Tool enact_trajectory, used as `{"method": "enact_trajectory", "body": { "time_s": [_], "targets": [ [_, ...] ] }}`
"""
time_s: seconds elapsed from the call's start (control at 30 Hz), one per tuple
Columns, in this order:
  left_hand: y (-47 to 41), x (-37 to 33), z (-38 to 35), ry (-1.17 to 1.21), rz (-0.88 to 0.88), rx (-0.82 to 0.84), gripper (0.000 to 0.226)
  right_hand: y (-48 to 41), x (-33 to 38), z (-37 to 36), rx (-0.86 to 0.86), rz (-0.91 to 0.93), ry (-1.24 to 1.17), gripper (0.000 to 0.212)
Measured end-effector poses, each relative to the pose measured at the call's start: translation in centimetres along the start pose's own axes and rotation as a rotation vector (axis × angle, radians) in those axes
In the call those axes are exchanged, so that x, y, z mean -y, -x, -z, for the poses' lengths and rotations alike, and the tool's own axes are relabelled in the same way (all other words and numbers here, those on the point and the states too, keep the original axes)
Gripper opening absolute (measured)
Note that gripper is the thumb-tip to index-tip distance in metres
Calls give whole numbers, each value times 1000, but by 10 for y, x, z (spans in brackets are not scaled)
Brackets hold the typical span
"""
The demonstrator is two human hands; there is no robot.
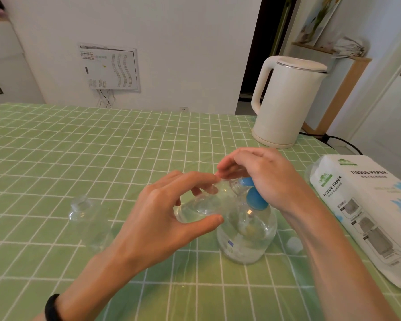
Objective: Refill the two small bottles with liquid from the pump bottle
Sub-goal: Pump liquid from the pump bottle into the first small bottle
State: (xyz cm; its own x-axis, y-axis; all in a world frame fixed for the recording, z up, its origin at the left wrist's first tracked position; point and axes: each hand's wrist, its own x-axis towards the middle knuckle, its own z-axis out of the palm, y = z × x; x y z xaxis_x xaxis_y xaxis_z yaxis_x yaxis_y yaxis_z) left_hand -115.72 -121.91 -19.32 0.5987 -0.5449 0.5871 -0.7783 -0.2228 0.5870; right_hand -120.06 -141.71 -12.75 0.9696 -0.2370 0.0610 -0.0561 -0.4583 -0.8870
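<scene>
Filling the first small bottle (200, 205): the left hand (158, 218) grips it tilted at the nozzle, while the right hand (259, 177) presses the pump bottle (248, 237). Next, keep the mouth aligned; the second bottle (88, 218) waits left.

Here's the table (56, 147), spread with a green cloth checked in white lines. At the far right corner stands a cream kettle (287, 100), upright, handle turned to the left. Along the right edge lies a white pack of tissue paper (368, 205), flat on the cloth. Near the middle stands the clear pump bottle (248, 237) with its blue top, and a small white cap (294, 244) sits just beside it on the right. Over to the left rests a small clear bottle (88, 221), capped.
</scene>
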Motion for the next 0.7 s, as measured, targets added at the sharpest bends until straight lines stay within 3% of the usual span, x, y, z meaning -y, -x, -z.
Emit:
{"method": "enact_trajectory", "body": {
  "time_s": [0.4,0.7],
  "targets": [
    [0,2,-1,205,74,79,52,0,-1,-3,48,-130,47,39],
    [-1,3,-1,269,117,2,54,-1,-1,-1,-34,-91,5,37]
  ]
}}
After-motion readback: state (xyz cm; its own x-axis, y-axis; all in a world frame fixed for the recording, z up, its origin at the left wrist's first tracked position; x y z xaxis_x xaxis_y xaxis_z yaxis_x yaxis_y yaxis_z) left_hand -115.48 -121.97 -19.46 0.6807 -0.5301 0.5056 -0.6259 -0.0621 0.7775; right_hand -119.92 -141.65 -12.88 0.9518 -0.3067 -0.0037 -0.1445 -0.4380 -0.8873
